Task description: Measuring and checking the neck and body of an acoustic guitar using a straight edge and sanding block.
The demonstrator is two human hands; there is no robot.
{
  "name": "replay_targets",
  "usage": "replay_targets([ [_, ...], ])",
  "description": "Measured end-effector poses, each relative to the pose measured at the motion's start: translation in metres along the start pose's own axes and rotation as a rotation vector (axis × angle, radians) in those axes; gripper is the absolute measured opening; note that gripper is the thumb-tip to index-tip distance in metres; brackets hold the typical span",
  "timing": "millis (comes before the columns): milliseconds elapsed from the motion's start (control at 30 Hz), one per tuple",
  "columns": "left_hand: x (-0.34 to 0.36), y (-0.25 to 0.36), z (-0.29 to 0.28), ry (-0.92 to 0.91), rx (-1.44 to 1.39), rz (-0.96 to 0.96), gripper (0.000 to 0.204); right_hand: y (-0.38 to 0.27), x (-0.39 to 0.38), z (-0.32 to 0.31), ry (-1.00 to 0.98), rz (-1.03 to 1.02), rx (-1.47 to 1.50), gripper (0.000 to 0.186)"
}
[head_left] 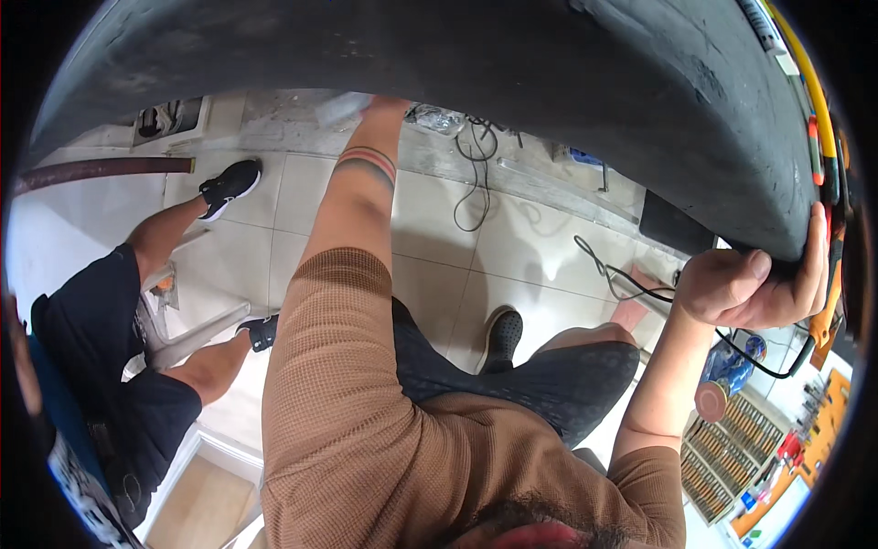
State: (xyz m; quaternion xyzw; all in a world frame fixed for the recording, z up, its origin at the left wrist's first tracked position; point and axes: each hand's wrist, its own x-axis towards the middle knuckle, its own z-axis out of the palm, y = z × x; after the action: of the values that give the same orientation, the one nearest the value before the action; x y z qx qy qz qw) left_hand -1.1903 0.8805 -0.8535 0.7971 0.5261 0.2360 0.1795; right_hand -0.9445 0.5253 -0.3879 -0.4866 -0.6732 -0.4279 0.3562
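The large dark grey curved piece (457, 50) arches from 10 round to 2 o'clock, and at its 3 o'clock end the right hand (752, 285) sits with thumb and fingers spread apart. Near 11 o'clock the left hand (388, 103) is mostly hidden behind its edge, so I cannot tell its state; another person (101, 339) sits toward 8 o'clock.

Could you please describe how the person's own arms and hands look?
Both sleeves are short, brown and waffle-textured. The left forearm carries reddish and dark bands. The right hand wears no glove; the left hand is mostly hidden.
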Motion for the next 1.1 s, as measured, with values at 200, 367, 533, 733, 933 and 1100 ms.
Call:
replay_targets([
  [200,-0.022,0.004,-0.006,-0.061,-0.192,0.063,0.067,-0.003,0.003,0.003,0.012,0.008,-0.015,0.049],
  [367,-0.061,-0.023,-0.049,-0.185,-0.484,-0.014,0.068,-0.005,0.006,0.002,0.072,0.081,0.083,0.052],
  [533,-0.108,0.028,-0.191,-0.514,0.054,-0.15,0.068,-0.012,-0.001,-0.009,0.01,0.171,-0.082,0.043],
  [733,-0.2,0.034,-0.314,-0.563,0.045,-0.41,0.066,-0.012,0.005,-0.008,0.016,0.159,-0.069,0.041],
  [933,-0.288,0.019,-0.345,-0.57,-0.141,-0.565,0.057,-0.013,0.005,-0.006,0.022,0.178,-0.033,0.044],
  [1100,-0.327,0.037,-0.357,-0.56,-0.334,-0.74,0.058,-0.012,0.003,-0.007,0.029,0.192,-0.038,0.047],
])
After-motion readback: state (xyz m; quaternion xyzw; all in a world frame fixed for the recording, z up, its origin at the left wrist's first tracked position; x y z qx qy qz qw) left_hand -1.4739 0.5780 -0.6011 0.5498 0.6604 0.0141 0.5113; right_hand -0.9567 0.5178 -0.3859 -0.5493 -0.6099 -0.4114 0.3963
